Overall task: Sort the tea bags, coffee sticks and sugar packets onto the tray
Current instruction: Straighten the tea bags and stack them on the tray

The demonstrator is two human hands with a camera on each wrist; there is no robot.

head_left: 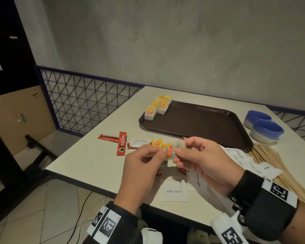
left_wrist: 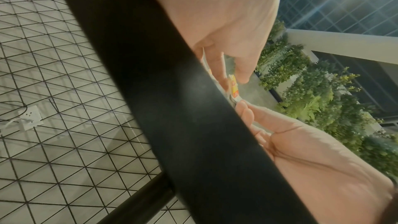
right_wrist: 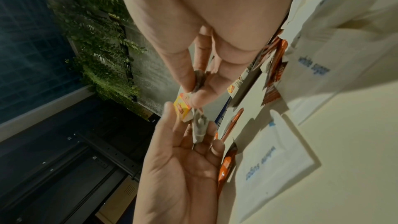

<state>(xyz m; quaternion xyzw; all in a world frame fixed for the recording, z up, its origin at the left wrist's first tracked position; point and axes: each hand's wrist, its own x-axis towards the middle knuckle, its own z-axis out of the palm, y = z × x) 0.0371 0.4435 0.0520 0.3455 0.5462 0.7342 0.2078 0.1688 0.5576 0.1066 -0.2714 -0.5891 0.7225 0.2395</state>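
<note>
Left hand (head_left: 141,166) and right hand (head_left: 199,159) both pinch Lipton tea bag (head_left: 169,150) above table (head_left: 88,162), near side of brown tray (head_left: 197,125). Nescafé Classic stick (head_left: 121,143) left of tray; "white sugar" packet (head_left: 174,191) nearer.

Dim indoors, lit softly from overhead; pale table (head_left: 99,161) brightest in the head view, left edge of frame sunk in darkness. Soft shadows under the sugar packets (right_wrist: 277,156). Starburst glare in the left wrist view's top right corner. Near skin and black strap (left_wrist: 172,108) blurred. Straight lines bowed toward frame edges.
</note>
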